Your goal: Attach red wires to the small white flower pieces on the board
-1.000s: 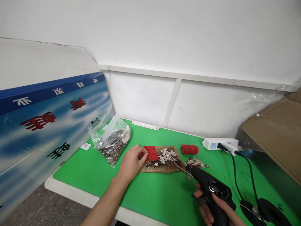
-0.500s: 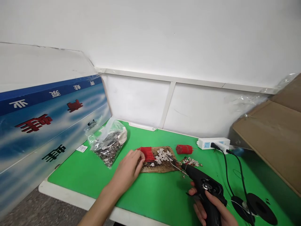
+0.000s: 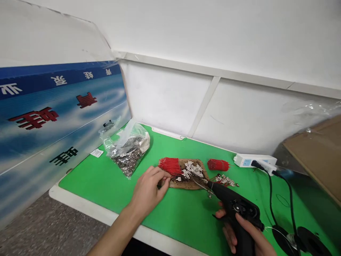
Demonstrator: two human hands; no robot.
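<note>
My left hand is at the near left corner of a scorched brown board, thumb and fingertips pinched together. Whatever sits between the tips is too small to make out. Just beyond those fingers lies a row of red wires on the board. Small silver metal terminals are heaped beside the wires. My right hand grips a black soldering gun, thumb on its side. The gun's tip and a thin feed tube point left over the board's right part, near the terminals.
A clear plastic bag of metal parts stands at the back left. Right of the board are a red wire bundle and a pile of wired terminals. A power strip, black spool and cardboard box sit farther right.
The camera view has shifted. My left hand has slid from the left side of the red wires to their near ends, uncovering more of them. The soldering gun stays in my right hand.
</note>
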